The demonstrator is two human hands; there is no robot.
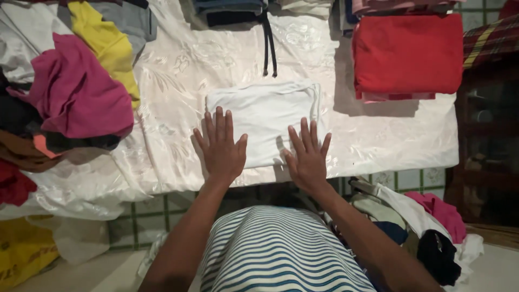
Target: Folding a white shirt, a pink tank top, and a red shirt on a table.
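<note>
While both arms reach forward, left hand (220,147) and right hand (308,157) press flat, fingers spread, gripping nothing, on the folded white garment (265,121).

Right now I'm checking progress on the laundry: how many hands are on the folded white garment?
2. The left hand lies flat on the folded white garment's near left corner; the right hand lies flat on its near right edge.

folded cloth (265,121) sits at the desk's (178,70) front edge; loose clothes pile (75,92) on the left edge; folded stack (408,54) at the back right corner
</note>
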